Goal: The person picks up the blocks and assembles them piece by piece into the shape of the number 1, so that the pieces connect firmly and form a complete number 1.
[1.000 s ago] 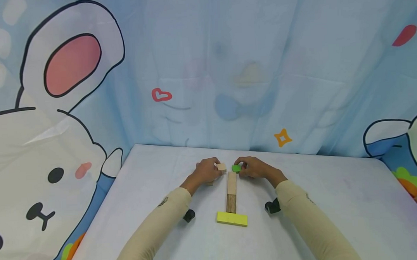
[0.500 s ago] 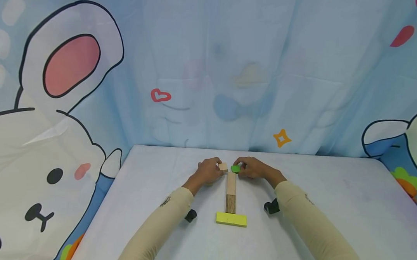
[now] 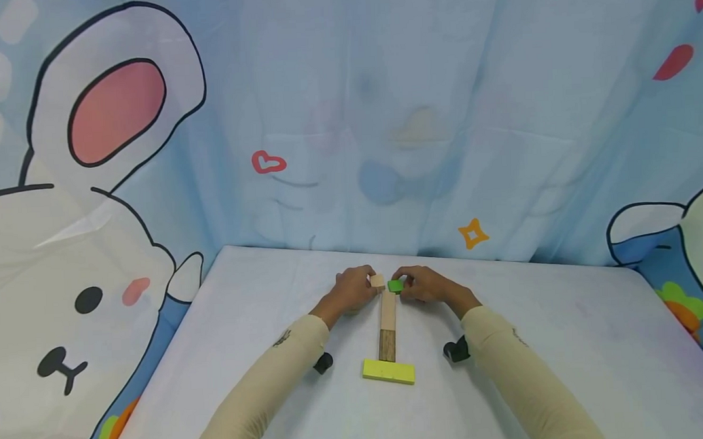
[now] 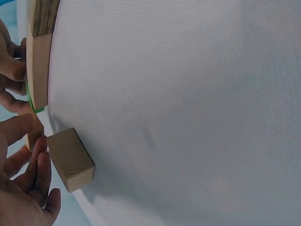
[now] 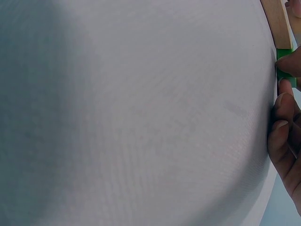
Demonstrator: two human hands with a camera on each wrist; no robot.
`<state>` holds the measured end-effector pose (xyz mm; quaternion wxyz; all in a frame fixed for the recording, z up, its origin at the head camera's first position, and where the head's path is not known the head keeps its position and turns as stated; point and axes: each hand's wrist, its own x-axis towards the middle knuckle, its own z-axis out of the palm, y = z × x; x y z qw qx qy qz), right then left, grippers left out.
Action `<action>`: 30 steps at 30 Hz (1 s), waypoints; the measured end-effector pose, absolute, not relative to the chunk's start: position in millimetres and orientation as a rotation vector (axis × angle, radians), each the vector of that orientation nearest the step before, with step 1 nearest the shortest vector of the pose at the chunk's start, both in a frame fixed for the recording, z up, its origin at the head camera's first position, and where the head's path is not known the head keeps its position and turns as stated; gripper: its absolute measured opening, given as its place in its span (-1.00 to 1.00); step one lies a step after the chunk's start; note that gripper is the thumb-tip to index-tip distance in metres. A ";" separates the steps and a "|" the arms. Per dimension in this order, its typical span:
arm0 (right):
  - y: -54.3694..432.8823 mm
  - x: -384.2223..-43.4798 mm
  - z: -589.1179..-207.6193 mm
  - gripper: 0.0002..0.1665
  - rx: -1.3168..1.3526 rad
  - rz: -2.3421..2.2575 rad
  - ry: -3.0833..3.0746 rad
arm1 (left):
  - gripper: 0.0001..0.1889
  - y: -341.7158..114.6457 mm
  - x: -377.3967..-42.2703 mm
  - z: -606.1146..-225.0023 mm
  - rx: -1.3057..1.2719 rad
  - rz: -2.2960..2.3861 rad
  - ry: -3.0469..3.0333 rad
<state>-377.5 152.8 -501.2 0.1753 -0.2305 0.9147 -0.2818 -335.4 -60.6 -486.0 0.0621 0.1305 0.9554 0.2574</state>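
My left hand (image 3: 353,290) pinches a small pale wooden block (image 3: 378,282) between thumb and fingers. Just right of it, a green block (image 3: 395,286) is pinched by my right hand (image 3: 425,284), its thumb on the green side in the right wrist view. The green block stands at the far end of a pale wooden block (image 3: 387,311). A darker brown block (image 3: 387,345) continues that line toward me, and a yellow block (image 3: 388,372) lies crosswise at its near end. Below my left fingers another wooden block (image 4: 71,160) sits on the table, mostly hidden in the head view.
A white cloth covers the table (image 3: 569,341). Behind its far edge hangs a pale blue printed curtain (image 3: 327,201). Black wrist devices (image 3: 457,350) show under both sleeves.
My left hand has shifted slightly right, bringing its wooden block closer to the green one. My right hand keeps its hold on the green block, almost still.
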 end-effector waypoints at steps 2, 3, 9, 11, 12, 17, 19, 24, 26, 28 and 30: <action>152.6 -377.6 -501.9 -0.60 -0.656 -0.794 2.593 | -0.69 -60.1 -335.8 -487.2 0.398 0.762 2.889; 152.6 -377.7 -502.2 -0.61 -0.655 -0.791 2.595 | -0.70 -59.8 -336.0 -487.9 0.400 0.752 2.889; 152.9 -378.4 -502.5 -0.60 -0.660 -0.776 2.604 | -0.72 -58.2 -337.0 -490.4 0.387 0.717 2.889; 152.8 -378.1 -501.5 -0.59 -0.665 -0.772 2.606 | -0.71 -57.9 -337.3 -490.3 0.384 0.714 2.889; 152.6 -377.7 -500.7 -0.59 -0.664 -0.773 2.605 | -0.71 -57.8 -337.4 -490.2 0.382 0.714 2.888; 152.1 -376.3 -498.7 -0.59 -0.666 -0.768 2.608 | -0.70 -57.6 -337.3 -490.2 0.378 0.719 2.876; 152.1 -376.5 -499.4 -0.58 -0.663 -0.764 2.611 | -0.71 -57.7 -336.8 -490.2 0.380 0.720 2.870; 152.0 -378.1 -502.1 -0.58 -0.641 -0.756 2.619 | -0.70 -56.9 -336.2 -490.2 0.400 0.717 2.870; 152.1 -378.7 -502.7 -0.58 -0.636 -0.754 2.618 | -0.70 -56.1 -336.4 -490.2 0.409 0.712 2.873; 152.4 -379.3 -503.3 -0.58 -0.630 -0.756 2.616 | -0.70 -55.0 -336.8 -490.2 0.417 0.708 2.879; 152.7 -379.7 -503.7 -0.58 -0.630 -0.752 2.618 | -0.70 -54.0 -337.3 -490.1 0.419 0.698 2.883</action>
